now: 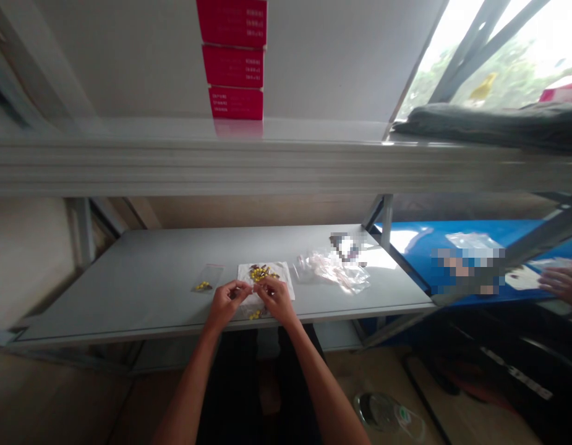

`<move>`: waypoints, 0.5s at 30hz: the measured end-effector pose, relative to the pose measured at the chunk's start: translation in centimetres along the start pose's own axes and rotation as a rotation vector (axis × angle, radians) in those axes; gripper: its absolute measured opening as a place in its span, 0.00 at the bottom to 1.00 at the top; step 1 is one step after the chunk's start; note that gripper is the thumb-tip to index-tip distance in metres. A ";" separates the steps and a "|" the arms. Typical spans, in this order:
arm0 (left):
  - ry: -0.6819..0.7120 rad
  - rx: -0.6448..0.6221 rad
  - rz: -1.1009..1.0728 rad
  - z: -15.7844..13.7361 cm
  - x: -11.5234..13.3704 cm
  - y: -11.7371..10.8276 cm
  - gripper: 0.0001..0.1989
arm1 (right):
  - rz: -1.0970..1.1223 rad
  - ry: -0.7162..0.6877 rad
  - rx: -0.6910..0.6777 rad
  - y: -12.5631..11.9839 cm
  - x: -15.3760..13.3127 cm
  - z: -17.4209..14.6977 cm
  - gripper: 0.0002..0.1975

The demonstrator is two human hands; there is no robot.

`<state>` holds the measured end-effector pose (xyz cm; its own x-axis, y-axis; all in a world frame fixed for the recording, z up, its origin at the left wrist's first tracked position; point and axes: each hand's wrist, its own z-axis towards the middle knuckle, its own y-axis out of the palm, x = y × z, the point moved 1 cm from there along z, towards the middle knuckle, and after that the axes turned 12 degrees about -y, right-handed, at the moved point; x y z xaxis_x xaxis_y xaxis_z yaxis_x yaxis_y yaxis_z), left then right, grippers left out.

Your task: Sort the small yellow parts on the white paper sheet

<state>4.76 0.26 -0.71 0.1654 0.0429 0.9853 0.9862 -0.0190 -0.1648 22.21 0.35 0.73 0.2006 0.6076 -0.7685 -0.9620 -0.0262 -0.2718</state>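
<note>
Both hands meet at the front edge of the grey table [128,272]. My left hand [229,300] and my right hand [274,295] pinch the top of a small see-through zip bag [253,307]. Yellow pieces [255,314] lie at the bottom of this bag. Just beyond my fingers, a pile of small yellow and dark brown pieces [262,272] rests on a white sheet [288,284]. To the left lies another small zip bag [212,274] with a few such pieces inside. What the pieces are, I cannot make out.
A heap of thin plastic bags [334,272] lies to the right. Above the table runs a shelf edge [197,167] with stacked red boxes [234,68]. Another person's hand [564,281] is at a blue table [406,238] on the right. A see-through container [383,411] is on the floor.
</note>
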 end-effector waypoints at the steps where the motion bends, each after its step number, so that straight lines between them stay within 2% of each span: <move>1: 0.007 0.000 0.011 0.0 0.0 0.0 0.17 | 0.012 0.003 -0.022 0.1 0.1 0.0 0.14; 8: 0.022 -0.013 0.016 -0.2 0.4 0.1 0.16 | -0.014 -0.027 -0.056 0.3 0.0 0.0 0.15; 15: -0.060 0.055 -0.105 0.1 -0.4 0.0 0.18 | 0.024 0.033 0.046 -0.1 0.0 -0.1 0.16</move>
<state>4.69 0.30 -1.07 0.0604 0.1010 0.9930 0.9969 0.0434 -0.0651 22.32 0.31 0.67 0.1828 0.5809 -0.7932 -0.9740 -0.0029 -0.2267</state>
